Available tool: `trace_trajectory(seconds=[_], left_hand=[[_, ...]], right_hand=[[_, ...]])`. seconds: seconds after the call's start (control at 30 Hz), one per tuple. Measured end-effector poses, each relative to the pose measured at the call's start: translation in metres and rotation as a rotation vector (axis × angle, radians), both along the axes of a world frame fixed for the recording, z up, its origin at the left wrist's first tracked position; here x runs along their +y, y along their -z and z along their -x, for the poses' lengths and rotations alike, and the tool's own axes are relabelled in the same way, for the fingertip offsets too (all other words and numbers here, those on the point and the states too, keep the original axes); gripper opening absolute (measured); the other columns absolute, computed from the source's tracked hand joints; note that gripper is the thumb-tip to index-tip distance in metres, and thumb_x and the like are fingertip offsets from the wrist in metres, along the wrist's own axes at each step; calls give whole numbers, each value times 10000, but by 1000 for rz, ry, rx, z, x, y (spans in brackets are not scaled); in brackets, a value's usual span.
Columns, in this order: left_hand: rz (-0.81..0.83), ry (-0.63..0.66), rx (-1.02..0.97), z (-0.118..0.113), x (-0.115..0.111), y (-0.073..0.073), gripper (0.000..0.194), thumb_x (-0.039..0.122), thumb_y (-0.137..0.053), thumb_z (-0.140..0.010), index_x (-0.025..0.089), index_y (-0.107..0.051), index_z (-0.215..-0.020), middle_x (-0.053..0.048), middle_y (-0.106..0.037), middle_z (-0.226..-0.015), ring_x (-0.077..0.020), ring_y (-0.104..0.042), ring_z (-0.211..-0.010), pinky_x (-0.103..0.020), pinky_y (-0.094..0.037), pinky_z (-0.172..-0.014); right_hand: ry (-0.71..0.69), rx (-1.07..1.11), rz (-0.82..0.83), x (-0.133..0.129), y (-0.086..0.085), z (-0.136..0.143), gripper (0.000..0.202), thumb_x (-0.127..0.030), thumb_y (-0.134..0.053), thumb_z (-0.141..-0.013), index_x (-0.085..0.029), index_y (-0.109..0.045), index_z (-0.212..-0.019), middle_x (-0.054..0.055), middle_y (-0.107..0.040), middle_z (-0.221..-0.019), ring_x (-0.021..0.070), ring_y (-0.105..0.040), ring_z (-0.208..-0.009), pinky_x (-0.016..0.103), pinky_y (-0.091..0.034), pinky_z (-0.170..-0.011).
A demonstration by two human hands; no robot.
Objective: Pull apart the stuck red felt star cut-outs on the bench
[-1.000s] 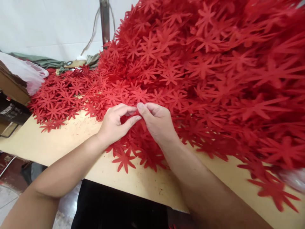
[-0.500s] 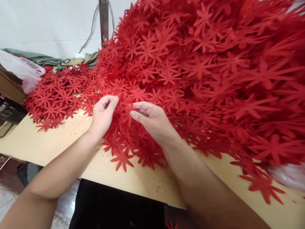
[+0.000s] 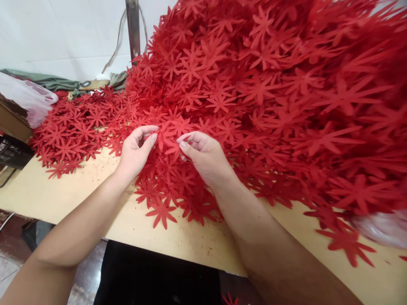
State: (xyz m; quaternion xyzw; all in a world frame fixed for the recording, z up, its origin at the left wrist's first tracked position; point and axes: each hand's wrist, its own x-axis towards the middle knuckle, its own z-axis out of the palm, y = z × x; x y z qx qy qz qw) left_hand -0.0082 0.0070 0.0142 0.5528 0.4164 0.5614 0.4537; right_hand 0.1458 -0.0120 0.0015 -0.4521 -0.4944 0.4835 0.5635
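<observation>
Between my hands is a red flower-shaped cutout (image 3: 165, 136) with long narrow petals. My left hand (image 3: 136, 146) pinches it at its left side, thumb and forefinger pressed together. On the other side my right hand (image 3: 203, 154) has its thumb and forefinger closed on a petal tip of the same cutout. Beneath and around both hands lies a heap of matching red cutouts (image 3: 162, 212), some hanging over the pale tabletop (image 3: 127, 216). Behind them rises a tall pile of the same red cutouts (image 3: 254, 89).
A lower pile of red cutouts (image 3: 74, 133) lies to the left, near a white plastic bag (image 3: 30, 95) and a cardboard box (image 3: 12, 118). A metal post (image 3: 133, 29) stands at the back by the wall. Clear plastic (image 3: 381, 228) shows at the right.
Both hands have shifted slightly, and the cutout between them is now spread out and sharper, where it was blurred before. The whole view has moved a little.
</observation>
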Motion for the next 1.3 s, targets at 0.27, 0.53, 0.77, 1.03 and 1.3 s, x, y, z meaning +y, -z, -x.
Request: trace_trajectory(seconds=[0.27, 0.53, 0.77, 1.03, 1.3], left_hand=[[0, 16, 22, -1, -2, 0, 92, 245, -664, -763, 159, -666, -796, 5, -669, -764, -67, -575, -688, -180, -461, -715], [52, 123, 82, -11, -11, 10, 148, 152, -685, -711, 165, -674, -858, 4, -656, -776, -70, -551, -652, -208, -448, -682], [36, 154, 180, -10, -14, 12, 208, 327, -652, -753, 164, -571, -653, 57, -487, -566, -63, -410, -547, -221, -337, -552], [121, 319, 59, -12, -10, 16, 121, 233, -550, -829, 130, -565, -768, 47, -509, -625, -54, -435, -586, -226, -384, -649], [-146, 211, 339, -2, -9, 7, 223, 187, -560, -801, 154, -585, -1020, -12, -596, -817, -81, -504, -672, -228, -436, -668]], right_hand=[[112, -124, -81, 4, 5, -6, 152, -348, -583, -796, -205, -553, -754, -55, -430, -527, 69, -353, -441, 234, -282, -440], [333, -214, -123, 5, 14, -9, 192, -348, -656, -736, -219, -628, -874, 54, -644, -828, 160, -590, -696, 354, -500, -687], [60, -382, -329, -15, 4, 3, 366, -521, -535, -823, -216, -675, -969, 88, -681, -1024, 216, -629, -1012, 416, -471, -962], [22, -272, -135, -12, 11, 6, 255, -333, -709, -710, -204, -673, -928, 33, -723, -890, 156, -673, -796, 329, -553, -782], [231, -269, -36, -12, 2, -1, 235, -388, -675, -692, -159, -622, -684, -39, -544, -544, 84, -455, -521, 246, -385, -545]])
